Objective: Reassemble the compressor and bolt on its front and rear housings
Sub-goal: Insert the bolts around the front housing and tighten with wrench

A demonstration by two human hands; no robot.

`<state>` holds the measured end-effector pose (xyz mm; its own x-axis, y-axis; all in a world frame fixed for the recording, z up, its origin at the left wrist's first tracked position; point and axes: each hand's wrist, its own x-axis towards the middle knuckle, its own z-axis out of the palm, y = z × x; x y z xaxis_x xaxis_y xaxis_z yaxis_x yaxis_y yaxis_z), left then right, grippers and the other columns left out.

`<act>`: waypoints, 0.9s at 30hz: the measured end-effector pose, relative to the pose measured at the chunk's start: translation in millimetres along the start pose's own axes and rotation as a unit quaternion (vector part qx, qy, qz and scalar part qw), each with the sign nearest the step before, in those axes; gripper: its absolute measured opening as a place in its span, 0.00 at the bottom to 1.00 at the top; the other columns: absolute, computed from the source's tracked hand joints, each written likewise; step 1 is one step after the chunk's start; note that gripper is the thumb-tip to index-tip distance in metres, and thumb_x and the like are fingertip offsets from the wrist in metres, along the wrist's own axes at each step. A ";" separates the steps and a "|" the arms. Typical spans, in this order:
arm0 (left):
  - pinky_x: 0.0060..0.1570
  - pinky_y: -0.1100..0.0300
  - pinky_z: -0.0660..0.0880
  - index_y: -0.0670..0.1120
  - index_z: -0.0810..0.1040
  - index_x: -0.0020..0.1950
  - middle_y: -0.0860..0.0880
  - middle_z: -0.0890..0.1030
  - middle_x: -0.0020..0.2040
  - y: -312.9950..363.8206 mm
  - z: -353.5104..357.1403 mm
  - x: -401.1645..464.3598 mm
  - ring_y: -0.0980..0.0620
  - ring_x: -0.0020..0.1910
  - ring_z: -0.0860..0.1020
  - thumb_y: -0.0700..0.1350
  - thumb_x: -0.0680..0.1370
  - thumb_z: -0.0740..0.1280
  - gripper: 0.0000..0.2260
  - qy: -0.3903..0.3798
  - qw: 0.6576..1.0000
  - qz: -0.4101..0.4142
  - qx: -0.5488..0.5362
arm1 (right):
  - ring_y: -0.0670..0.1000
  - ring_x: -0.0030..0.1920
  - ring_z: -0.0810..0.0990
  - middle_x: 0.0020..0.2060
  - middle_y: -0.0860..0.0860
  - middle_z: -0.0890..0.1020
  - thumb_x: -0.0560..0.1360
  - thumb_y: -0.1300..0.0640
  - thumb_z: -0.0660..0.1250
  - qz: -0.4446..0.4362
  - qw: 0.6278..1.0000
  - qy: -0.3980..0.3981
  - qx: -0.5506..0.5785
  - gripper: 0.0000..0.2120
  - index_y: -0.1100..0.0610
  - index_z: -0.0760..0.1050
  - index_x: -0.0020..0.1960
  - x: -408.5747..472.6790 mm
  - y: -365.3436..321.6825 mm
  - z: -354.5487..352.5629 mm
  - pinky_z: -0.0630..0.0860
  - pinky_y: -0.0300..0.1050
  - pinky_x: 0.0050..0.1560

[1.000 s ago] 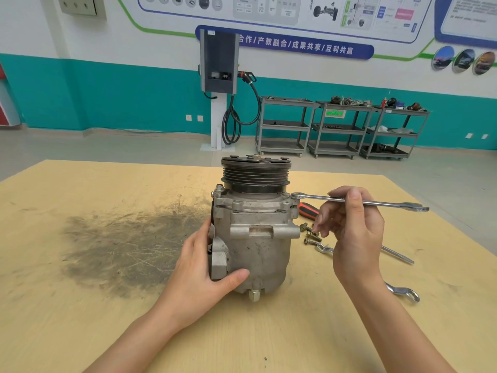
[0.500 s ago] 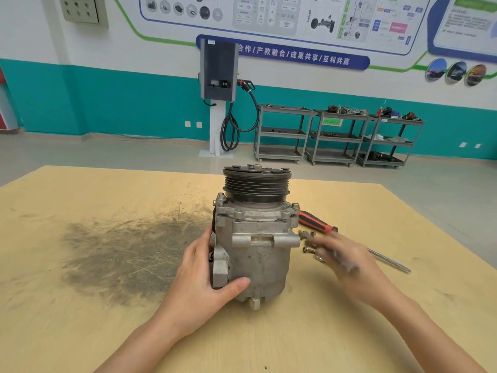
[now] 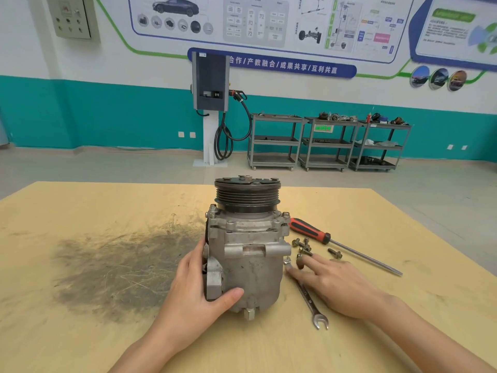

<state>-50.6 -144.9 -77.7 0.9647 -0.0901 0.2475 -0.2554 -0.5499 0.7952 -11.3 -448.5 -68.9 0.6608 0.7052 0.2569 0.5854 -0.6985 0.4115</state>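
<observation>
From the head camera, my left hand (image 3: 193,289) grips the compressor (image 3: 247,254), cast grey metal with a ribbed black pulley, steadying it upright mid-desk (image 3: 80,211). At its three o'clock my right hand (image 3: 333,281) lies open, fingers straight, reaching for small flanged bolts (image 3: 302,246) and covering the steel wrench (image 3: 313,305).

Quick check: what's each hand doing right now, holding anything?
Left hand: curled round the compressor, steadying it.
Right hand: open, fingers straight over the wrench, holding nothing.
</observation>
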 end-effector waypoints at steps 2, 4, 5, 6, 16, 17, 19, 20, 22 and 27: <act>0.70 0.58 0.58 0.80 0.39 0.64 0.73 0.54 0.67 1.4 -1.2 -0.5 0.87 0.59 0.46 0.78 0.58 0.64 0.44 -0.008 1.000 -0.004 0.008 | 0.47 0.52 0.78 0.55 0.46 0.77 0.77 0.52 0.67 0.119 0.993 0.001 0.025 0.19 0.46 0.73 0.67 5.0 11.6 2.9 0.67 0.38 0.32; 0.71 0.56 0.58 0.81 0.38 0.62 0.74 0.52 0.67 3.1 -2.5 -1.0 0.87 0.59 0.44 0.80 0.57 0.63 0.43 -0.014 1.000 -0.008 0.014 | 0.48 0.57 0.74 0.57 0.44 0.74 0.81 0.49 0.58 0.270 0.961 0.002 0.057 0.15 0.45 0.71 0.67 8.1 28.9 6.5 0.69 0.40 0.37; 0.71 0.56 0.58 0.81 0.38 0.63 0.72 0.53 0.68 3.6 -3.0 -1.2 0.87 0.59 0.44 0.82 0.56 0.62 0.44 -0.015 1.000 -0.009 0.015 | 0.49 0.56 0.74 0.57 0.45 0.74 0.82 0.50 0.57 0.329 0.942 0.001 0.066 0.14 0.46 0.72 0.66 7.9 37.6 8.6 0.70 0.41 0.37; 0.71 0.55 0.58 0.80 0.38 0.63 0.70 0.53 0.70 3.9 -3.1 -0.9 0.87 0.60 0.43 0.83 0.55 0.60 0.45 -0.016 1.000 -0.011 0.015 | 0.50 0.55 0.75 0.56 0.45 0.75 0.82 0.50 0.57 0.379 0.922 -0.010 0.076 0.14 0.47 0.74 0.64 6.7 46.5 11.3 0.71 0.43 0.37; 0.71 0.56 0.59 0.76 0.36 0.65 0.67 0.54 0.69 4.6 -2.5 -0.3 0.87 0.57 0.45 0.80 0.57 0.63 0.47 -0.017 0.999 -0.020 0.022 | 0.53 0.53 0.78 0.53 0.46 0.77 0.77 0.48 0.67 0.475 0.866 -0.044 0.151 0.13 0.47 0.75 0.61 9.9 51.9 24.2 0.71 0.45 0.41; 0.71 0.56 0.58 0.75 0.36 0.66 0.67 0.54 0.69 4.7 -2.5 -0.6 0.87 0.57 0.45 0.80 0.57 0.62 0.47 -0.018 0.999 -0.021 0.022 | 0.53 0.53 0.78 0.53 0.47 0.77 0.77 0.49 0.66 0.475 0.865 -0.064 0.145 0.12 0.48 0.75 0.60 11.0 50.7 23.7 0.71 0.45 0.42; 0.71 0.57 0.58 0.74 0.36 0.66 0.66 0.54 0.70 4.5 -2.3 -0.4 0.87 0.58 0.45 0.81 0.56 0.62 0.48 -0.019 0.999 -0.019 0.018 | 0.53 0.52 0.77 0.53 0.49 0.77 0.79 0.50 0.65 0.473 0.865 -0.091 0.140 0.11 0.50 0.75 0.59 12.1 48.8 24.2 0.71 0.44 0.41; 0.71 0.57 0.58 0.74 0.36 0.67 0.66 0.54 0.70 4.2 -2.2 -0.3 0.87 0.58 0.45 0.80 0.56 0.62 0.48 -0.019 1.000 -0.018 0.017 | 0.53 0.52 0.77 0.53 0.49 0.77 0.79 0.51 0.64 0.473 0.865 -0.092 0.140 0.10 0.51 0.75 0.59 12.0 47.6 24.9 0.71 0.44 0.41; 0.71 0.58 0.58 0.74 0.36 0.67 0.66 0.54 0.70 3.8 -1.8 -0.4 0.87 0.58 0.45 0.79 0.57 0.63 0.48 -0.018 1.000 -0.017 0.016 | 0.53 0.51 0.77 0.54 0.49 0.77 0.80 0.52 0.62 0.475 0.865 -0.081 0.138 0.08 0.51 0.74 0.58 11.4 46.1 26.0 0.72 0.45 0.41; 0.70 0.58 0.59 0.78 0.36 0.64 0.67 0.54 0.69 6.1 -2.6 -0.7 0.85 0.59 0.49 0.83 0.54 0.61 0.47 -0.021 0.999 -0.021 0.013 | 0.52 0.56 0.73 0.56 0.49 0.73 0.79 0.52 0.63 0.423 0.889 -0.027 0.172 0.12 0.50 0.73 0.62 16.7 38.0 25.4 0.69 0.44 0.41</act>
<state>-52.9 -146.0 -71.6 0.9766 -0.0999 0.1904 -0.2128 -0.5751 0.7899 33.9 -466.3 -71.2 0.9494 -0.0904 0.3008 -0.0287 -0.9787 -0.2034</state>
